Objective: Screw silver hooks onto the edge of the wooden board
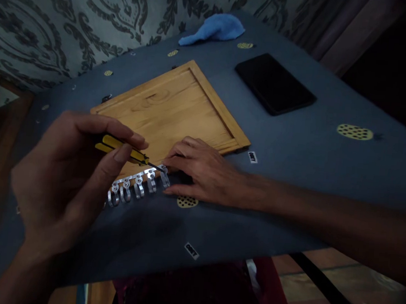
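My left hand point(62, 174) is closed around the yellow and black handle of a screwdriver point(131, 152). The thin dark shaft points right and down, its tip at the last hook of a silver metal hook rail point(138, 184). That rail has several curved hooks and runs along the near edge of a framed wooden board point(164, 107). My right hand point(205, 170) rests at the board's near edge, thumb and fingers closed about the rail's right end. The fingers partly cover that end, and my left hand hides the board's left corner.
A dark tablet or large phone point(275, 84) lies right of the board. Behind it, a crumpled blue cloth point(216, 29) sits near the patterned curtain point(105, 11). The blue-grey tablecloth point(320, 169) has pineapple prints. Small dark fittings show at the board's far edge.
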Demonstrator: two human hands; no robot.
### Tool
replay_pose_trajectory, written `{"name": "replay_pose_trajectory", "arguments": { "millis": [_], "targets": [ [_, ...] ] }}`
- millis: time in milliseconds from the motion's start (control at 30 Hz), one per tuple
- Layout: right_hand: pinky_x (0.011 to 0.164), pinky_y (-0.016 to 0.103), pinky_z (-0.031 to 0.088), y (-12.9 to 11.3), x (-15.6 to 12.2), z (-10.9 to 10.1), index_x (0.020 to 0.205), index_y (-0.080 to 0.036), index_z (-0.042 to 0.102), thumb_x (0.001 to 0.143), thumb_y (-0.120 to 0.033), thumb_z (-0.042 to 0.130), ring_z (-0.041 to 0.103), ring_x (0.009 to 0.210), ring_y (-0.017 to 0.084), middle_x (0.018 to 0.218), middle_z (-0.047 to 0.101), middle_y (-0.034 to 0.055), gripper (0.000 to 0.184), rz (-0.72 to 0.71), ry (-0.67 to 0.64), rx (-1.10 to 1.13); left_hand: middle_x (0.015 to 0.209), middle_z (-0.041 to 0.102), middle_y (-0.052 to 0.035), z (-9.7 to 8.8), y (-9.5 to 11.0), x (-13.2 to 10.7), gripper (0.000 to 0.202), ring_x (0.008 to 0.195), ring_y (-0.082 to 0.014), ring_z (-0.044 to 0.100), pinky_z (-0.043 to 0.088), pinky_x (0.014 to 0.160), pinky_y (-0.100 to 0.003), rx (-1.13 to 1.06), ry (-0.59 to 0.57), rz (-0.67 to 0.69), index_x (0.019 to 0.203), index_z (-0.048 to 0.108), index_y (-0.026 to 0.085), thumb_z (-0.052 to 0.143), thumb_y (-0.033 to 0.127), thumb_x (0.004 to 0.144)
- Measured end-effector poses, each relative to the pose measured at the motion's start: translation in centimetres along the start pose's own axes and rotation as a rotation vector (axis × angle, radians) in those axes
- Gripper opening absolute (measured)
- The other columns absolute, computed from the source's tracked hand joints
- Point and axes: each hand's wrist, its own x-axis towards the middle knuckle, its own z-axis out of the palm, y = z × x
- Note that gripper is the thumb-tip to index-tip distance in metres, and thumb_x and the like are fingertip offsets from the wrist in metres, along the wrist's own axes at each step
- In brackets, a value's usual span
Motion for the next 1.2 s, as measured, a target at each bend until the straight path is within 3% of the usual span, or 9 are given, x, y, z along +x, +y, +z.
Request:
{"name": "replay_pose_trajectory", "arguments": {
  "millis": [67,133,300,467,767,900,1067,1200],
  "targets": [
    [0.086,0.040,0.044,0.0,0.0,0.0,0.106,-0.012,0.070,0.092,-0.060,0.058,0.052,0.095,0.024,0.102,0.062,0.0112,0.051,-0.002,0.004,-0.001,0.089,0.070,0.0023,0.9,0.2,0.1,0.017,0.084,-0.0174,0.069,0.059,0.083,-0.035,-0.160,-0.015,-0.033,0.097,0.064,0.026,0.064,0.012,0.088],
    [0.086,0.040,0.043,0.0,0.0,0.0,0.107,-0.011,0.070,0.093,-0.063,0.053,0.052,0.095,0.024,0.101,0.061,0.0115,0.056,-0.006,0.006,0.004,0.079,0.060,0.0025,2.0,0.4,0.2,0.017,0.073,-0.0173,0.063,0.060,0.085,-0.039,-0.341,0.041,-0.072,0.090,0.062,0.028,0.061,0.011,0.086],
    [0.088,0.040,0.041,0.0,0.0,-0.1,0.108,-0.011,0.071,0.094,-0.064,0.049,0.050,0.095,0.024,0.102,0.060,0.0115,0.059,0.002,-0.011,0.020,0.060,0.040,0.0035,3.7,0.9,0.9,0.017,0.048,-0.0159,0.038,0.046,0.052,-0.035,-0.491,0.125,-0.191,0.080,0.058,0.029,0.058,0.014,0.087],
    [0.087,0.040,0.042,0.0,0.0,0.0,0.108,-0.012,0.070,0.094,-0.061,0.054,0.050,0.093,0.023,0.101,0.060,0.0103,0.054,0.005,-0.011,0.025,0.050,0.030,0.0078,4.5,1.0,1.9,0.020,0.038,-0.0104,0.027,0.030,0.041,-0.030,-0.572,0.136,-0.181,0.073,0.055,0.025,0.062,0.022,0.092],
    [0.087,0.040,0.043,0.0,-0.1,-0.1,0.109,-0.012,0.070,0.094,-0.060,0.054,0.049,0.093,0.023,0.100,0.058,0.0100,0.053,-0.012,-0.002,0.011,0.055,0.036,0.0060,4.9,0.7,2.2,0.025,0.036,-0.0045,0.022,0.017,0.032,-0.025,-0.817,0.047,-0.157,0.070,0.062,0.019,0.063,0.026,0.094],
    [0.087,0.040,0.043,0.0,0.0,-0.1,0.107,-0.011,0.070,0.093,-0.058,0.058,0.049,0.093,0.023,0.099,0.058,0.0100,0.051,-0.018,0.002,0.006,0.052,0.036,0.0064,4.6,0.1,2.5,0.023,0.033,-0.0048,0.022,0.019,0.031,-0.024,-0.851,-0.017,-0.110,0.073,0.065,0.019,0.064,0.028,0.094],
    [0.085,0.039,0.043,0.1,0.0,0.0,0.105,-0.011,0.070,0.093,-0.059,0.057,0.049,0.091,0.023,0.097,0.058,0.0092,0.051,-0.024,0.009,-0.001,0.050,0.029,0.0087,4.5,-0.5,2.7,0.026,0.030,-0.0042,0.025,0.022,0.029,-0.022,-0.832,-0.097,-0.070,0.072,0.063,0.019,0.079,0.037,0.082],
    [0.085,0.039,0.043,0.1,0.0,0.1,0.107,-0.013,0.069,0.094,-0.061,0.053,0.049,0.091,0.023,0.098,0.058,0.0094,0.052,-0.023,0.006,-0.010,0.049,0.031,0.0083,4.4,0.0,2.7,0.024,0.031,-0.0044,0.025,0.024,0.031,-0.022,-0.842,-0.083,-0.091,0.072,0.063,0.018,0.075,0.034,0.086]
  ]
}}
